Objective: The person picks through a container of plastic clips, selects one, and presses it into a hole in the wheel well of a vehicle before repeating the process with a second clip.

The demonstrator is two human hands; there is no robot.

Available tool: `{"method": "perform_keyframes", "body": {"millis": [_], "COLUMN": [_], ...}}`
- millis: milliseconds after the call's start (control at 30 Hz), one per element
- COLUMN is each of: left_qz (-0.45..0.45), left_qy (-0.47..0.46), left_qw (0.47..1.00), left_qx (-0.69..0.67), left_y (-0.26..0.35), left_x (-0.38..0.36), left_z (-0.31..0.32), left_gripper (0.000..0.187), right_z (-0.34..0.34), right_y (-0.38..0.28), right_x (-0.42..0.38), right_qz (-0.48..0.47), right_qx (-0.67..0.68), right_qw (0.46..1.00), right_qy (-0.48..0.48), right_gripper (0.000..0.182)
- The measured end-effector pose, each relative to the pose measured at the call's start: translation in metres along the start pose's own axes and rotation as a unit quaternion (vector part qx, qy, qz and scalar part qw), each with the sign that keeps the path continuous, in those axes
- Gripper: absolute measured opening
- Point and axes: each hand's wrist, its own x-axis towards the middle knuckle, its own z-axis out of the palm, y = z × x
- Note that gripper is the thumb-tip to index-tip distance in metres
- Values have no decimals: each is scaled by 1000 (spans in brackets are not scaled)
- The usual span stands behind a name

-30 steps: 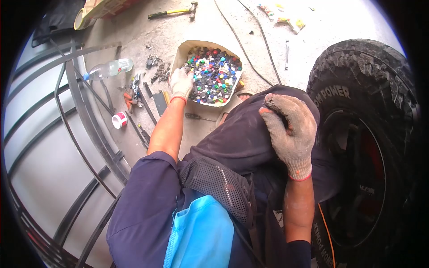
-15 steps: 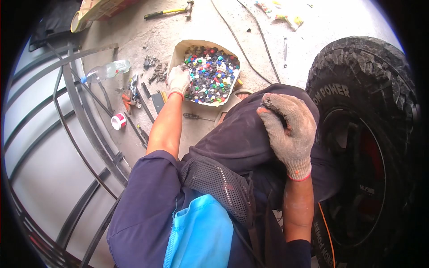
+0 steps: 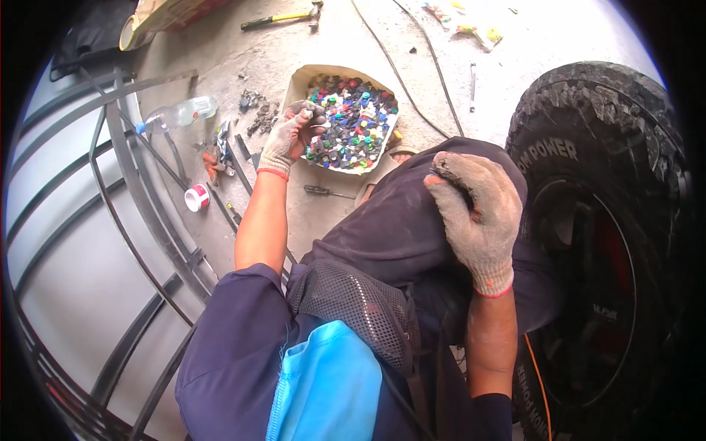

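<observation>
My left hand (image 3: 288, 140), in a grimy knitted glove, is raised at the left edge of a cream tub (image 3: 296, 87). Its fingers are closed in a pinch, apparently on a small whitish piece (image 3: 307, 114). Many small plastic pieces (image 3: 357, 121), black, white, blue, green and red, fill the tub; they look like clips or fasteners. My right hand (image 3: 478, 213), also gloved, rests over my bent knee. Its fingers and thumb curl together near the tips, and whatever they may hold is hidden.
A large tyre (image 3: 596, 110) stands close at my right. Black metal framing (image 3: 129, 162) lies at left, beside a plastic bottle (image 3: 180, 116). Nearby are a red-and-white cup (image 3: 197, 198), a screwdriver (image 3: 318, 190), a hammer (image 3: 283, 20), a wrench (image 3: 472, 87) and cables (image 3: 434, 59).
My left hand has lifted from the pieces at the tub's left side and turned, its pinched fingers now showing. The right hand stays in place.
</observation>
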Motion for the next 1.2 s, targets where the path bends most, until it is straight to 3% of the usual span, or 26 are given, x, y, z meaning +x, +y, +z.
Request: {"method": "perform_keyframes", "body": {"millis": [33,167,400,433,467,500,533,633,700,733,833,1200], "left_qz": [-7,-32,-56,-87,-116,-138,-71,-57,36,34,65,79], "left_qy": [-63,-89,-65,-9,48,56,78,151,214,215,204,177], "left_qw": [997,995,996,989,969,904,818,842,758,757,685,660], "left_qx": [-43,-22,18,117,214,401,566,515,615,616,696,726], "left_y": [4,11,5,3,1,1,-9,-19,-17,-17,-12,-22], "left_x": [-4,-6,-4,-2,-1,1,3,11,7,7,18,35], "left_z": [6,16,10,10,10,8,-1,-14,-10,-14,-14,-9], "left_gripper": [13,13,12,13,15,22,27,29,32,32,37,36], "right_z": [0,1,-1,-2,-2,-2,-1,-2,-2,-2,-2,0], "right_y": [0,-1,0,0,0,0,1,1,2,3,4,5], "right_x": [0,1,-1,-1,-2,-2,-2,0,-1,-1,0,2], "right_qz": [0,-11,-11,-11,-11,-9,-6,-14,-9,-8,-18,-15], "right_qx": [1,-1,-9,-11,-11,-8,-6,0,-2,-3,-1,-9], "right_qw": [1000,1000,1000,1000,1000,1000,1000,1000,1000,1000,1000,1000], "right_qy": [-2,-4,-1,-1,-2,-4,-6,-6,-6,-5,-4,-6], "right_gripper": [25,25,26,26,26,26,26,26,27,27,28,28]}}
